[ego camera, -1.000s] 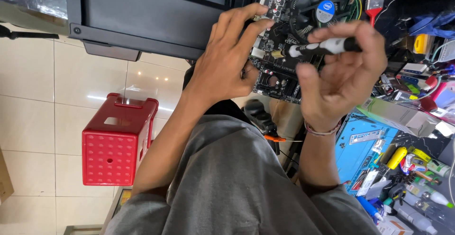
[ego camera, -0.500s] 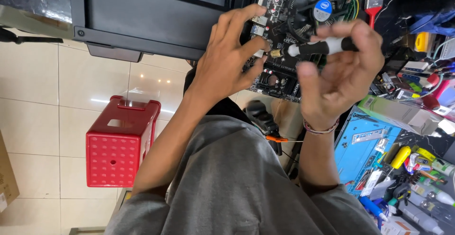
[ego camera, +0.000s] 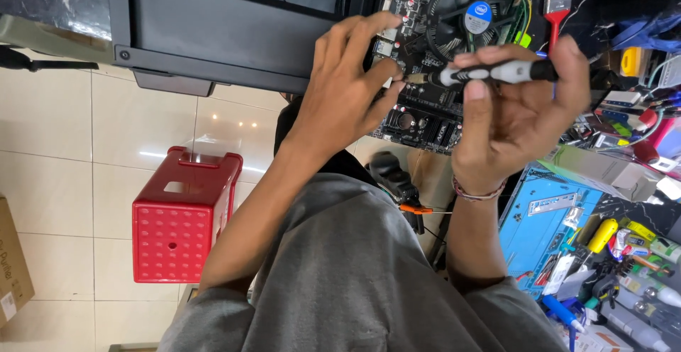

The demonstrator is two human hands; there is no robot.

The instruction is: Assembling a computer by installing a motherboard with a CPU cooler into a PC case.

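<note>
My right hand (ego camera: 521, 121) grips a black and white screwdriver (ego camera: 489, 74), held nearly level with its tip pointing left. The tip meets the fingertips of my left hand (ego camera: 344, 93), whose spread fingers rest on the edge of a black motherboard (ego camera: 425, 114). The board lies tilted in front of me and carries a round cooling fan (ego camera: 461, 11) with coloured wires beside it. A black computer case (ego camera: 227, 33) lies just left of the board, behind my left hand.
A red plastic stool (ego camera: 184, 213) stands on the tiled floor to the left, and a cardboard box (ego camera: 10, 267) is at the left edge. On the right are a blue work mat (ego camera: 539, 228), a red brush (ego camera: 557, 1) and several scattered tools (ego camera: 624, 253).
Both hands stay at the motherboard with the screwdriver in my right hand. The view has shifted a little. The tool's tip sits slightly closer to my left fingertips.
</note>
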